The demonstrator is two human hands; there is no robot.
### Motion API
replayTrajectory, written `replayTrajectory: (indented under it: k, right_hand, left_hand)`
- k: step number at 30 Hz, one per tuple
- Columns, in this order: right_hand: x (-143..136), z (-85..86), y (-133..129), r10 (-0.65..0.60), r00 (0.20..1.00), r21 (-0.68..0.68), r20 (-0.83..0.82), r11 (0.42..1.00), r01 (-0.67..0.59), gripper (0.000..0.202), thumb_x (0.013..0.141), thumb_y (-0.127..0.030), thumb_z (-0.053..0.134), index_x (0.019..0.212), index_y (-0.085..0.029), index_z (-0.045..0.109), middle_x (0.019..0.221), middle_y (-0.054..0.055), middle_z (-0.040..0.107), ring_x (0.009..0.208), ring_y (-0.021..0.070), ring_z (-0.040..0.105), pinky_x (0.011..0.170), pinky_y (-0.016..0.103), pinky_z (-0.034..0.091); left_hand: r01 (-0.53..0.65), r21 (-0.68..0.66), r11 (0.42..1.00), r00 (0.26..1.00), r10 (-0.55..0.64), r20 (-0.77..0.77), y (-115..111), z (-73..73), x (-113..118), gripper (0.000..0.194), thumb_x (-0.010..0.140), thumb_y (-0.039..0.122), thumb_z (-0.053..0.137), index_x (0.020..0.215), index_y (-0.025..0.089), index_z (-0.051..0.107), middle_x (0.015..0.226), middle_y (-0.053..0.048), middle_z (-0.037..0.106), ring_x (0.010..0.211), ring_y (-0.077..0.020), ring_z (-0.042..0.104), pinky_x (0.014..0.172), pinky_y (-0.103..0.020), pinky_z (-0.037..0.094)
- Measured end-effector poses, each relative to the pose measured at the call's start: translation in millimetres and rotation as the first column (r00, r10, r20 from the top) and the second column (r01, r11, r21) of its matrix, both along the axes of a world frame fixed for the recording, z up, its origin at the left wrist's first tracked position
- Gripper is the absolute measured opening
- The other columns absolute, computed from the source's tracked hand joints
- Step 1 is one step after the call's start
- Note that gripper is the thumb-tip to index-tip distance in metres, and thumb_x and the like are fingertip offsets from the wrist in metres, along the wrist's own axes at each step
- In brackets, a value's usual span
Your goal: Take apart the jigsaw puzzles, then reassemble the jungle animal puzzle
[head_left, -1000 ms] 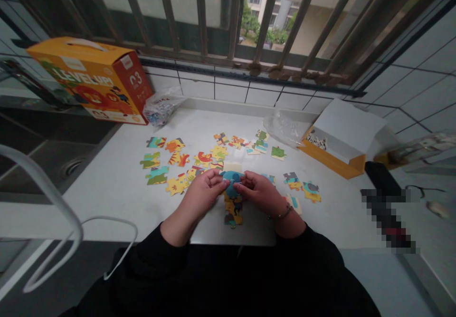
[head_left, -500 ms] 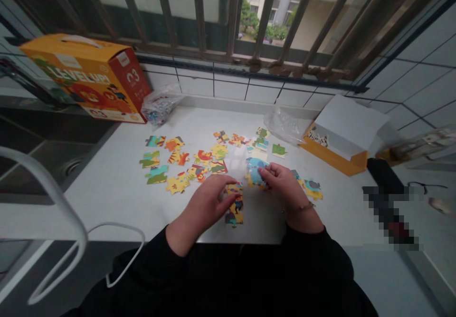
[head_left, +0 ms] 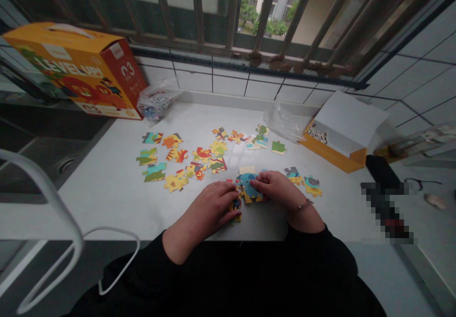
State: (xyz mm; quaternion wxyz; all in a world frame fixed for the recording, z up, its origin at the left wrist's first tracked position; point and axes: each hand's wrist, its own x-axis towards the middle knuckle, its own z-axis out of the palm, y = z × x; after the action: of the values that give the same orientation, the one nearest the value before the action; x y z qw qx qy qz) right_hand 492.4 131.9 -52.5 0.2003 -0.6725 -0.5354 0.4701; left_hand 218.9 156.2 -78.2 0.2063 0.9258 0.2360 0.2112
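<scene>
My left hand [head_left: 213,207] is closed over a tall joined puzzle strip [head_left: 236,205] near the counter's front edge and hides much of it. Fingers of my right hand [head_left: 280,189] pinch the right side of a blue elephant puzzle section [head_left: 250,185], which has yellow along its bottom. The section's left edge lies right against the strip; whether the two are locked together I cannot tell. Right of my right hand lie grey and yellow pieces [head_left: 312,185]. Several orange, yellow and green pieces [head_left: 176,180] are spread to the left.
An orange box [head_left: 81,79] and a plastic bag [head_left: 158,103] stand at the back left. Clear plastic [head_left: 283,122] and an open box [head_left: 335,153] are at the back right. A green piece [head_left: 279,147] lies behind my right hand. A white cable [head_left: 71,222] loops at the left.
My right hand has brought the elephant section left and nearer, up against the strip. My left hand has come down over the strip and its fingers have closed on it.
</scene>
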Motion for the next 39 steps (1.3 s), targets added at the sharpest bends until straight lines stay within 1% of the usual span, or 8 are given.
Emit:
replayTrajectory:
  k: [12,17,22,26,29,32,36,39]
  right_hand:
    - [-12,4.1,-32,-0.071,0.973,0.003,0.219,0.997,0.072,0.037,0.101,-0.053,0.064,0.081,-0.023,0.065,0.069,0.001,0.072,0.059,0.0189,0.072,0.056,0.028,0.046]
    - [-22,7.0,-49,-0.186,0.92,0.109,0.345,0.981,0.158,0.026,0.096,-0.044,0.076,0.09,-0.022,0.064,0.073,0.001,0.074,0.069,0.0197,0.072,0.063,0.029,0.045]
    - [-37,6.6,-63,-0.335,0.874,0.213,0.353,0.938,0.273,0.036,0.092,-0.036,0.081,0.119,-0.02,0.063,0.075,-0.001,0.074,0.07,0.0208,0.074,0.066,0.03,0.048]
    - [-43,6.2,-80,-0.352,0.886,0.255,0.302,0.925,0.281,0.032,0.095,-0.039,0.078,0.119,-0.021,0.067,0.081,0.003,0.078,0.074,0.0236,0.078,0.072,0.035,0.057]
    - [-44,8.4,-92,-0.341,0.913,0.276,0.226,0.921,0.275,0.028,0.098,-0.041,0.076,0.118,-0.023,0.07,0.093,0.006,0.083,0.078,0.025,0.081,0.076,0.038,0.063]
    - [-42,13.2,-93,-0.316,0.906,0.353,0.281,0.912,0.209,0.02,0.103,-0.039,0.07,0.115,-0.024,0.074,0.103,0.009,0.085,0.085,0.0263,0.082,0.082,0.04,0.064]
    - [-25,15.0,-65,-0.31,0.823,0.532,0.476,0.846,0.011,0.015,0.105,-0.032,0.068,0.112,-0.022,0.077,0.11,0.012,0.083,0.103,0.0302,0.079,0.095,0.045,0.061]
    - [-7,8.9,-34,-0.08,0.83,0.535,0.552,0.798,-0.279,0.035,0.095,-0.021,0.08,0.13,-0.017,0.073,0.134,0.017,0.077,0.129,0.0338,0.07,0.115,0.052,0.053]
  left_hand:
    - [-0.038,0.059,0.998,0.999,0.039,-0.022,-1,-0.6,-1,0.024,0.099,0.035,0.078,0.118,0.021,0.073,0.132,-0.015,0.074,0.122,-0.0343,0.072,0.103,-0.054,0.06]
    - [0.007,0.085,0.996,1.0,-0.006,-0.009,-5,1.1,-9,0.024,0.1,0.035,0.078,0.118,0.02,0.073,0.128,-0.014,0.075,0.118,-0.0336,0.072,0.101,-0.055,0.06]
    - [0.021,0.1,0.995,1.0,-0.021,-0.009,-7,5.3,-12,0.021,0.101,0.036,0.077,0.115,0.021,0.072,0.127,-0.014,0.076,0.117,-0.0331,0.072,0.099,-0.054,0.061]
    - [0.012,0.126,0.992,1.0,-0.014,0.009,-9,3.3,-8,0.021,0.102,0.037,0.075,0.115,0.021,0.072,0.128,-0.014,0.077,0.118,-0.0336,0.072,0.1,-0.053,0.06]
    - [0.082,0.164,0.983,0.995,-0.09,0.042,-13,-1.4,-5,0.032,0.103,0.039,0.073,0.13,0.023,0.07,0.136,-0.013,0.076,0.126,-0.0329,0.07,0.112,-0.055,0.054]
    - [0.2,0.173,0.964,0.978,-0.207,0.028,-18,-3.1,-2,0.041,0.104,0.041,0.072,0.141,0.025,0.066,0.142,-0.01,0.076,0.132,-0.0306,0.069,0.123,-0.055,0.045]
    - [0.287,0.115,0.951,0.958,-0.282,-0.052,-20,0.9,-1,0.047,0.103,0.046,0.073,0.145,0.027,0.066,0.145,-0.009,0.074,0.134,-0.0305,0.068,0.126,-0.055,0.041]
    - [0.275,0.085,0.958,0.96,-0.269,-0.073,-20,2.5,-1,0.048,0.103,0.048,0.073,0.146,0.028,0.066,0.148,-0.009,0.073,0.138,-0.0313,0.066,0.129,-0.056,0.038]
